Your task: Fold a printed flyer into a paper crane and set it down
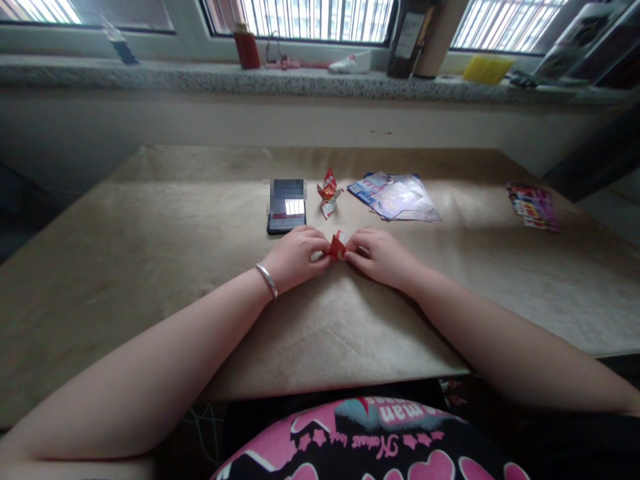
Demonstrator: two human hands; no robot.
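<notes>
A small piece of folded red and white paper (pixel 338 246) is held between my two hands, low over the table. My left hand (pixel 301 253), with a silver bangle on its wrist, pinches the paper's left side. On the right side, the thumb and fingers of my right hand (pixel 379 255) are closed on it too. Just beyond stands a folded red and white paper shape (pixel 329 194) with several pointed petals. A dark phone (pixel 287 207) lies left of that shape, its screen partly blurred out.
Flat printed sheets (pixel 397 197) lie right of the paper shape. Farther right sits a stack of colourful packets (pixel 533 207). On the granite window sill (pixel 190 77) behind the table (pixel 125 267) are a red container (pixel 247 48), a yellow block (pixel 487 69) and a dark box (pixel 407 40).
</notes>
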